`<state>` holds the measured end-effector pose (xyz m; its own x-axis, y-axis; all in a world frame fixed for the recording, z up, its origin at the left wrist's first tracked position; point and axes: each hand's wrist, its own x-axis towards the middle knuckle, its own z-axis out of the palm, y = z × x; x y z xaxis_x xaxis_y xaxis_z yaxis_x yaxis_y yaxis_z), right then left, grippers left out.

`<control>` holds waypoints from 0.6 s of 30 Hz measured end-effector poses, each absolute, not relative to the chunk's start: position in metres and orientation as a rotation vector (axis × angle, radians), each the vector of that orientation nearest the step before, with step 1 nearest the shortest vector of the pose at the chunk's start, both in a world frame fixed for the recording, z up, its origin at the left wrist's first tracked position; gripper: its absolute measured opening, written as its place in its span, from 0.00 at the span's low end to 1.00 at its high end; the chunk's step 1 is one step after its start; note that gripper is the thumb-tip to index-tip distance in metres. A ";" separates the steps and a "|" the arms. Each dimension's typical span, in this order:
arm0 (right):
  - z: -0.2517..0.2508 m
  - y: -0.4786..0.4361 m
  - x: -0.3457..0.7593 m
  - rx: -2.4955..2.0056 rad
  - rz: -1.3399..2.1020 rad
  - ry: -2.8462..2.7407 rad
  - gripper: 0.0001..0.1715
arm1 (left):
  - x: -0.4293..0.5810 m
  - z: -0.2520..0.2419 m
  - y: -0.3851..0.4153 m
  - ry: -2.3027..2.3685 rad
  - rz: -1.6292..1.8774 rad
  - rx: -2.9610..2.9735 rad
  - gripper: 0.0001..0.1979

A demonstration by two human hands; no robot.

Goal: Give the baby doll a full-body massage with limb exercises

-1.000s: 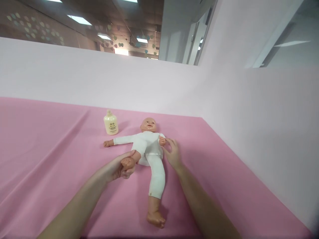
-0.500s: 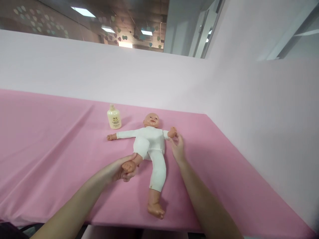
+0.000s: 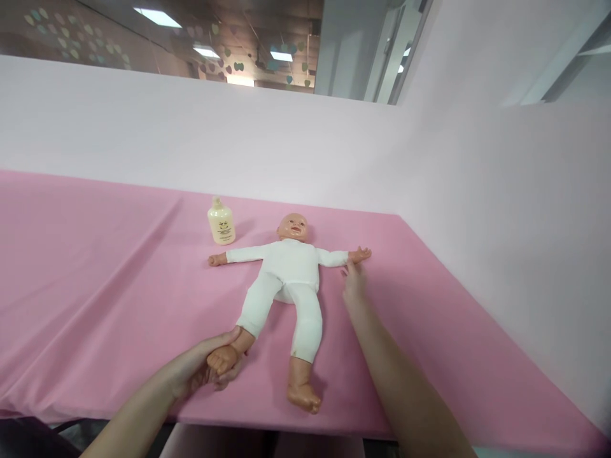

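Since the earlier view, the doll's (image 3: 293, 264) bent leg (image 3: 260, 305) has straightened down toward the person, and its opposite arm (image 3: 333, 257) has swung outward, away from the chest. The doll lies on its back across the middle of the pink sheet (image 3: 119, 280), head farthest away, the pale bottle (image 3: 222, 224) standing near its outstretched hand. The person's left hand (image 3: 210, 366) is curled around the ankle, thumb on top and fingers underneath. The right hand (image 3: 354, 280) is loosely bent at the doll's other wrist; blur hides whether the fingertips grip or merely touch. Handling the limbs well probably means cradling the ankle without squeezing, guiding from the wrist with light fingertips, moving both limbs smoothly and evenly, and never tugging the trunk askew.
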<state>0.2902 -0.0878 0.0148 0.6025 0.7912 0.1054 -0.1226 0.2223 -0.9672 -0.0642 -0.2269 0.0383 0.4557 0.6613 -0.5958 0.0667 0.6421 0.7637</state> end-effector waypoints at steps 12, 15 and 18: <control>0.031 -0.116 0.258 -1.107 0.245 -1.580 0.21 | -0.009 0.085 -0.150 0.761 0.379 0.832 0.27; 0.032 -0.118 0.256 -1.108 0.232 -1.673 0.19 | 0.001 0.087 -0.144 0.756 0.385 0.809 0.27; 0.029 -0.115 0.255 -1.096 0.268 -1.634 0.20 | 0.003 0.084 -0.148 0.760 0.370 0.815 0.27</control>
